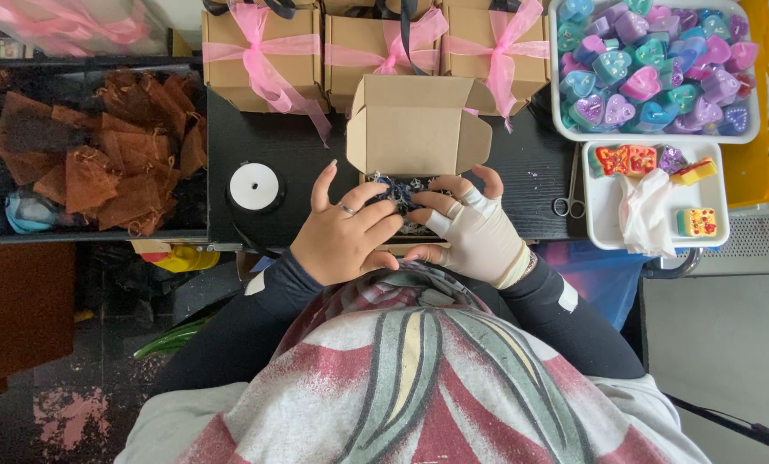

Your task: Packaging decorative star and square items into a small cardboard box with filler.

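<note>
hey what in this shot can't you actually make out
- Head view: what lies in the open box is mostly hidden by the left hand and right hand; only dark bits show between them.
- The ribboned boxes are cut off by the top edge.
- The scissors are too small to tell open or shut.
- The white cloth hides part of the small tray.

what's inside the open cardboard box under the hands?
Inside the open cardboard box only a patch of dark, blue-black crinkled filling shows between the hands. The left hand and right hand cover the rest, so any item there is hidden.
</note>
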